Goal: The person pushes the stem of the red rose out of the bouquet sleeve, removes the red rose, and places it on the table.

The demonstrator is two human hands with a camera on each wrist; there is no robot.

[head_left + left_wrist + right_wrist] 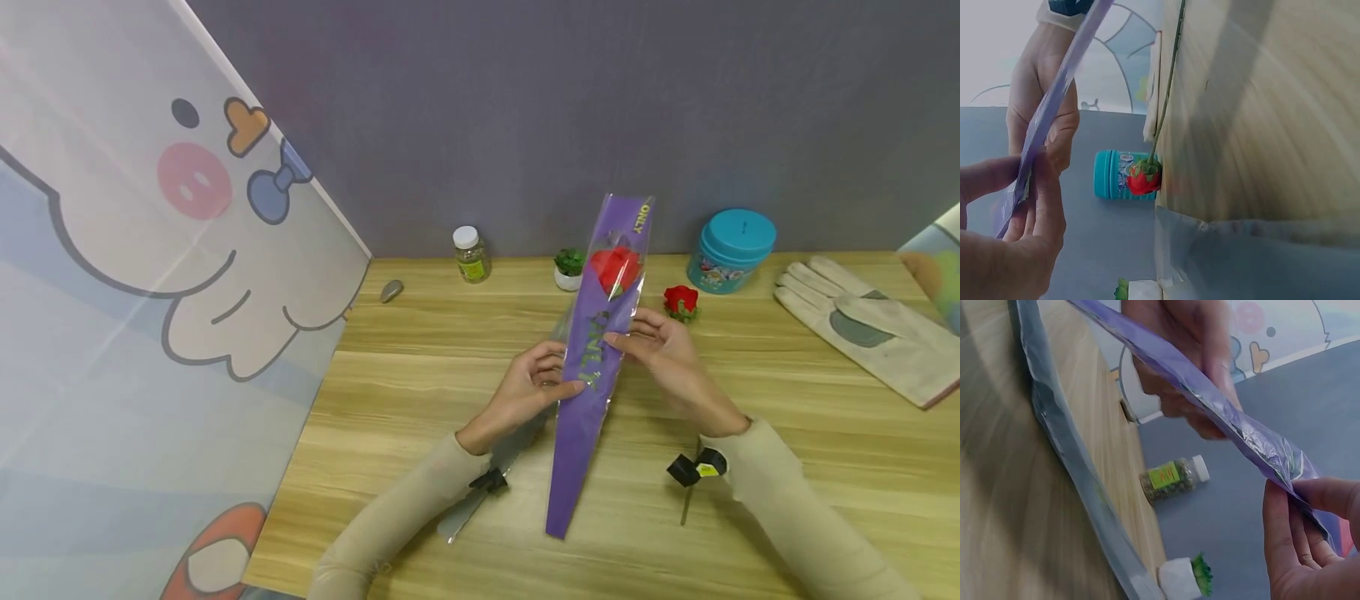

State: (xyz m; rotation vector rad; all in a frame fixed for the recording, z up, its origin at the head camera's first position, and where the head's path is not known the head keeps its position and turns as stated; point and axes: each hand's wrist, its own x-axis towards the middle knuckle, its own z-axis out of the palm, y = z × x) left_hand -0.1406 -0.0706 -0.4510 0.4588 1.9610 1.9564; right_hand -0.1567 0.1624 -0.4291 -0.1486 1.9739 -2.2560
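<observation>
A long purple flower sleeve (581, 433) printed "ONLY" stands tilted over the table, wide end up. Inside its transparent front sits a red rose (617, 268). My left hand (528, 383) pinches the left edge about midway, thumb across the front. Higher on the right edge, my right hand (667, 358) pinches it between thumb and fingers. The left wrist view shows the sleeve (1054, 100) edge-on, with both hands on it. Beneath lies a grey sleeve (1079, 469) on the table, partly hidden in the head view by the purple one and my left arm.
Another red rose (681, 302) lies right of the hands, its green stem (1171, 94) running towards me. Along the back stand a jar with a white lid (471, 254), a small potted plant (568, 268) and a blue tub (731, 250). Gloves (862, 325) lie right, a stone (392, 290) left.
</observation>
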